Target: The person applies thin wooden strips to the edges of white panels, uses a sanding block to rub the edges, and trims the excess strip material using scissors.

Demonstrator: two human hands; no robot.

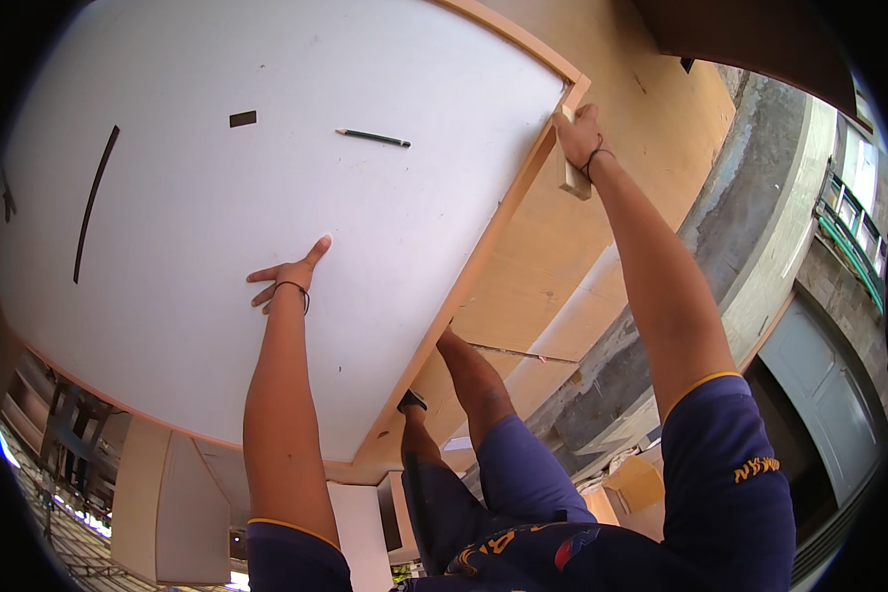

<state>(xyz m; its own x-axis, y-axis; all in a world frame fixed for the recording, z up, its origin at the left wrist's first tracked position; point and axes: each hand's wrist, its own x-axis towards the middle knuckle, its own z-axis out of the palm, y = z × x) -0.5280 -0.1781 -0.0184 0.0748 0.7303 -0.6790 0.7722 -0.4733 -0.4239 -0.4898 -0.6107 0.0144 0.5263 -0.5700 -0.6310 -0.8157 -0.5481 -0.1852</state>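
My left hand rests on a large white panel, its fingers spread and nothing in them. At the panel's right edge, close to its far corner, my right hand is closed around a small pale wooden block. The block lies along the light-brown wooden edge strip that borders the panel; whether it presses against the strip is hard to see. Ahead of my left hand lies a dark pencil with a sharpened tip.
A short black strip and a long black strip lie on the panel. Brown boards spread below its right side. My legs stand beside the panel's near right edge. A grey door is at the right, a pale cabinet at lower left.
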